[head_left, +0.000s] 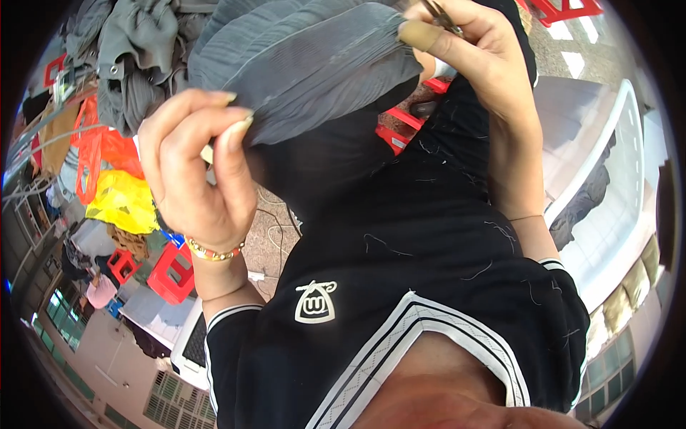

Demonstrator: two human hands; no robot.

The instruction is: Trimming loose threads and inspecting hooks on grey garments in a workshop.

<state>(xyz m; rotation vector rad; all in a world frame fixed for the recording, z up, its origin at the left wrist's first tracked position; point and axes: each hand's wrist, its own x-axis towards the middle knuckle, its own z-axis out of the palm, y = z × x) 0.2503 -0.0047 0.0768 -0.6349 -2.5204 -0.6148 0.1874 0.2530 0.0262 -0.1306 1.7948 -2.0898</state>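
A dark grey, finely pleated piece of fabric (321, 64) is stretched between my two hands over my lap. My left hand (204, 164) pinches its left edge between thumb and fingertips. At the far right end, my right hand (486, 61) grips the cloth with thumb and fingers. A small pair of dark metal thread snips (443, 16) is also tucked in the right hand, partly hidden by the fingers. The right thumb wears a tan cover (421, 34). More grey cloth hangs beyond and below the stretched part.
Crumpled grey garments (139, 50) lie heaped at the far left. Nearer are a red plastic bag (87, 154), a yellow bag (121, 204) and a red stool (171, 275). On the right stands a white tub (629, 143) with dark cloth (589, 189) in it.
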